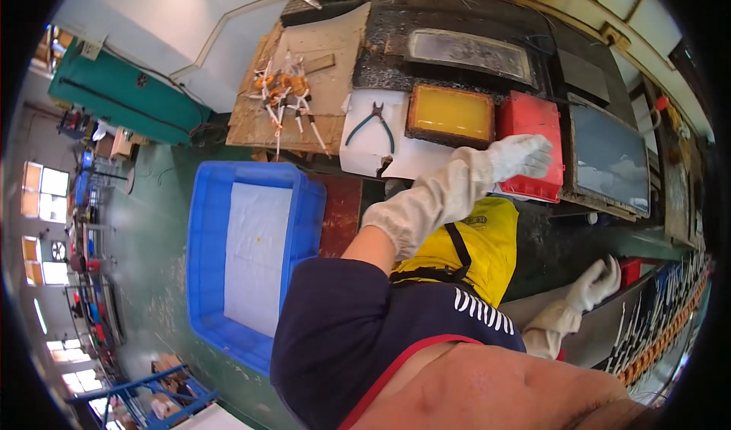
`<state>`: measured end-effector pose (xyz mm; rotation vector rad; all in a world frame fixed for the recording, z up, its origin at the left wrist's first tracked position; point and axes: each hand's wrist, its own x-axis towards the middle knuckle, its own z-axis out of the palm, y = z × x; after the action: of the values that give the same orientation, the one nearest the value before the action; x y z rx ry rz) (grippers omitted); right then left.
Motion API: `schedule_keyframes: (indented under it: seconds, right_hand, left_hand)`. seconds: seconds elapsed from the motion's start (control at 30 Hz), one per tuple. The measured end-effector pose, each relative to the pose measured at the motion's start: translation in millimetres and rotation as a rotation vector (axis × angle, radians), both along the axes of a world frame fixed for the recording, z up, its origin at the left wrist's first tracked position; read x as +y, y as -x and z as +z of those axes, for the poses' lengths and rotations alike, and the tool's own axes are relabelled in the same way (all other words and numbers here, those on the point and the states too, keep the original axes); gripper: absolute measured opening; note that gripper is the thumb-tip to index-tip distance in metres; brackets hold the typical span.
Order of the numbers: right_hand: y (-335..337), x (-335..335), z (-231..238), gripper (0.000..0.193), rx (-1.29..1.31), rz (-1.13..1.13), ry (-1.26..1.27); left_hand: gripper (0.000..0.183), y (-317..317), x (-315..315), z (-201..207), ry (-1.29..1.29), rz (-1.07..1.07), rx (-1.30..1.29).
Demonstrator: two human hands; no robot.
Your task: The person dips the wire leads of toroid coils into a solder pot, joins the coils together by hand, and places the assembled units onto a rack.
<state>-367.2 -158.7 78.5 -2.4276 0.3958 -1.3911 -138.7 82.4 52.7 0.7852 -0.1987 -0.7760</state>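
Note:
Both my hands wear off-white fabric work gloves with long cuffs. My left hand (524,157) is over the near part of a red plastic tray (527,114), its fingers stretched out to the right and nothing visible in them. Whether it touches the tray I cannot tell. Out to the right, my right hand (596,284) has its thumb and fingers apart and holds nothing. Beside it runs a row of copper-coloured parts with black and white leads (647,354); a red container (630,272) sits just beyond the fingers.
On the bench are a framed tray of yellow liquid (451,115), green-handled cutting pliers (373,129), a grey-surfaced tray (609,157), a rectangular metal-rimmed pan (468,53) and a pile of wired coils (285,87). A blue tub (204,278) stands left; a yellow apron (495,240) covers my front.

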Motion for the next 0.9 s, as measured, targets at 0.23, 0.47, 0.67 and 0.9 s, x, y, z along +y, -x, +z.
schedule_keyframes:
  seconds: [0.23,0.47,0.67,0.9]
  right_hand:
    - [-62.9,70.1,-18.3,0.02,0.021,0.368,-0.092]
    - [-65.5,63.3,-17.4,0.02,0.028,0.458,-0.192]
    - [-63.3,64.9,-17.4,0.019,0.081,0.449,-0.226]
    - [-79.9,81.8,2.9,0.021,0.135,0.524,-0.136]
  left_hand:
    - [0.05,11.6,186.6,2.1,-0.576,0.308,-0.055]
    - [0.05,45.5,339.3,7.6,-0.73,0.649,0.099]
    - [0.044,38.3,371.1,-12.7,-0.699,0.82,0.085]
    - [0.043,-35.5,401.1,-35.0,-0.802,1.117,-0.155]
